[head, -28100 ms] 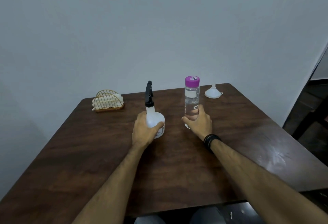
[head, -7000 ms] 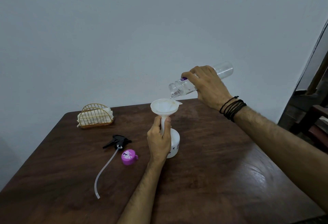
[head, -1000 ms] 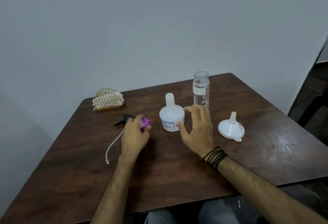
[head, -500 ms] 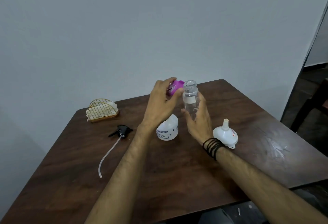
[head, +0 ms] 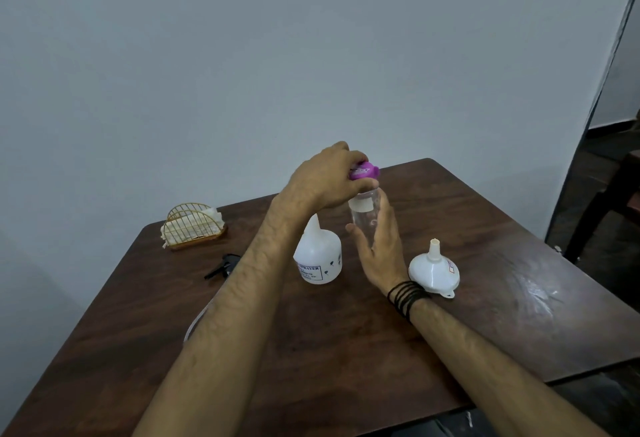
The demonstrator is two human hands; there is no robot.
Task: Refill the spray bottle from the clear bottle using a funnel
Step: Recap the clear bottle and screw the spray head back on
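The clear bottle (head: 363,217) stands upright on the brown table (head: 346,350), and my right hand (head: 379,246) is wrapped around its body. My left hand (head: 329,178) grips the purple cap (head: 363,170) and holds it on top of the bottle's neck. Just left of it stands the white spray bottle (head: 318,260), open at the neck, with no sprayer head on it. The white funnel (head: 434,272) lies upside down on the table to the right of my right wrist. The black sprayer head (head: 225,265) with its dip tube lies at the left, partly hidden by my left forearm.
A gold wire napkin holder (head: 192,227) sits near the table's back left corner. A dark chair (head: 616,194) stands beyond the table's right edge.
My left hand has brought the purple cap from beside the bottle's mouth down onto its neck. My right hand keeps its hold on the clear bottle.
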